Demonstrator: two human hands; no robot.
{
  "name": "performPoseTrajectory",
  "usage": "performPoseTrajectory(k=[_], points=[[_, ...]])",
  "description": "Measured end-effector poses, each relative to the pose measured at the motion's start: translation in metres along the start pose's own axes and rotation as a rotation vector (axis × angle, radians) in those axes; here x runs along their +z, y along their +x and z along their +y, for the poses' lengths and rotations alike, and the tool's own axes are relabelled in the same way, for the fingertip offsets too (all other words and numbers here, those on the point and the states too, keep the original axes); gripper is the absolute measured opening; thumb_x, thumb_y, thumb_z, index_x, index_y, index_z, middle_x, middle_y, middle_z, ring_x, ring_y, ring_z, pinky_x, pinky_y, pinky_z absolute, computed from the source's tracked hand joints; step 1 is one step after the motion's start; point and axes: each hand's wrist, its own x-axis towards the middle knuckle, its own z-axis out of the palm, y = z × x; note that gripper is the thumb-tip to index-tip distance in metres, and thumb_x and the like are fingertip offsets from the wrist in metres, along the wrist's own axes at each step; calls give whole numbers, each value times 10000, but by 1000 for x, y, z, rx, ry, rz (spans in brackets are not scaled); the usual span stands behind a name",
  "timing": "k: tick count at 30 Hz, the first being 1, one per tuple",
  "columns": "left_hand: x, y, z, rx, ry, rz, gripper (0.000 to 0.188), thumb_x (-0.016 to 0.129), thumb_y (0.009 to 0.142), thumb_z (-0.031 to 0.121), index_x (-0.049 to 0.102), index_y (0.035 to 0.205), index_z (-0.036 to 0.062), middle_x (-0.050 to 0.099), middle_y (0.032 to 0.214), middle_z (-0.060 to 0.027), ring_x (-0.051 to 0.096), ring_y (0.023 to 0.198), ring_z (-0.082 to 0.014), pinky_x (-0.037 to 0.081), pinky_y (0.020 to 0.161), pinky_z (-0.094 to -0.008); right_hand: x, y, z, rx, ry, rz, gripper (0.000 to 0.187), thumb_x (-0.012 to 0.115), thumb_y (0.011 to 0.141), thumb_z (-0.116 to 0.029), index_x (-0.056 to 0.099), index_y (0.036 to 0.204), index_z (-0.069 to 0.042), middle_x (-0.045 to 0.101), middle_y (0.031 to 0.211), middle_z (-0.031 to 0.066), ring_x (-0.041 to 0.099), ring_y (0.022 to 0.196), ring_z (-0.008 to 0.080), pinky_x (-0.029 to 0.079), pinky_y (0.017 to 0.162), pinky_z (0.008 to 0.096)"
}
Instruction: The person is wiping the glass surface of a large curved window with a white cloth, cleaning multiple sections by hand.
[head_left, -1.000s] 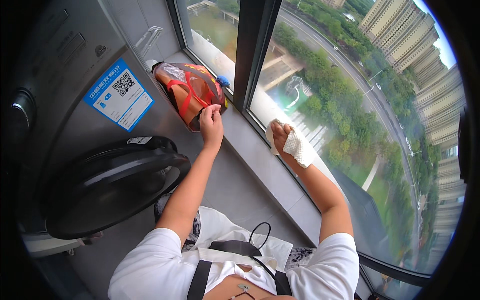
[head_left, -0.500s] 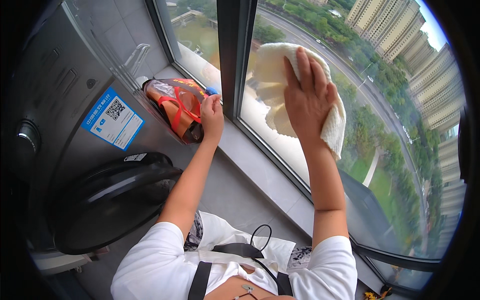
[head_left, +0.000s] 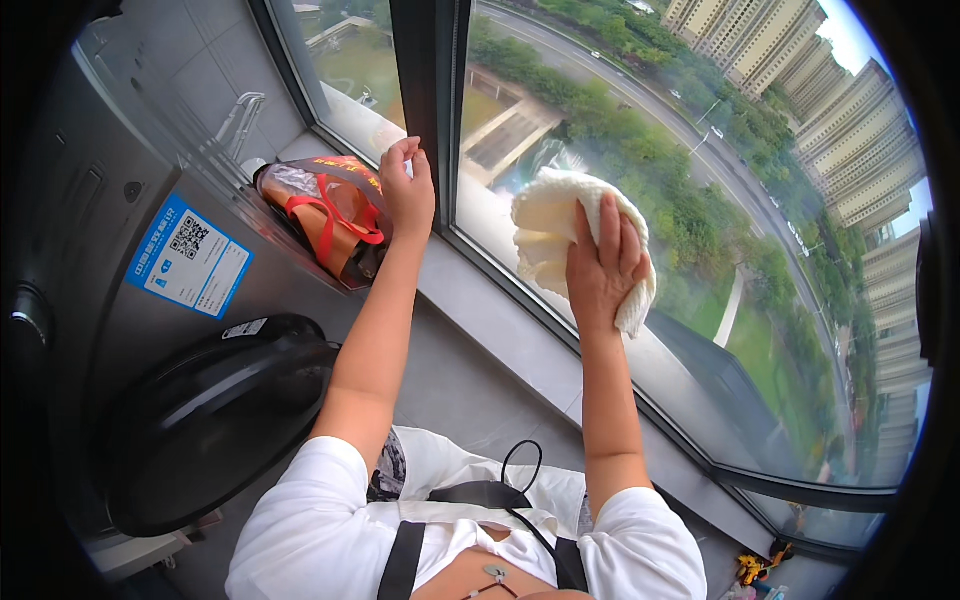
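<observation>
My right hand (head_left: 604, 265) presses a cream-white textured cloth (head_left: 548, 225) against the large window pane (head_left: 690, 260), its fingers lying over the bunched fabric. Beside the dark window frame post (head_left: 433, 90), my left hand (head_left: 408, 195) is raised with its fingers curled together. A pale bit shows between those fingers, too small to name. Just left of and below that hand, an orange and brown bag (head_left: 318, 215) with red handles stands against the metal appliance.
A grey metal appliance (head_left: 95, 215) with a blue-and-white label (head_left: 190, 255) stands on the left, its round black door (head_left: 215, 420) swung out. A grey ledge (head_left: 500, 330) runs under the window. Small yellow-orange items (head_left: 752, 568) lie at lower right.
The cloth and my right hand have moved down the pane, and the cloth is more bunched. My left hand has risen toward the frame post; the blue piece at its fingertips no longer shows.
</observation>
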Motion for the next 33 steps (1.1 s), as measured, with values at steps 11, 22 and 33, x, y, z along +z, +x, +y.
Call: performPoseTrajectory(k=[11,22,33], points=[[40,15,-3,-44,-152,-67,156,544,920,155,553,945,1,513,899,-94,525,838,-206,441,781,-306,-62,-163,168,494,-38,214,654,293,966,-501,337,1379,6,236,1448,244,294,1259,433,270,992,507],[31,26,-23,-190,-349,-203,141,503,943,166,546,941,32,513,938,-49,477,856,-141,387,805,-249,41,-62,-1,155,-124,120,262,623,773,-270,670,1026,-321,477,1287,-60,418,1088,189,259,903,392],[15,-4,-16,-254,-346,-313,230,449,982,215,555,1127,72,569,1074,-27,511,1027,-121,376,903,-272,161,-72,-123,-371,100,-130,380,480,862,-204,548,1229,-136,349,1440,-74,324,1285,103,247,984,335]])
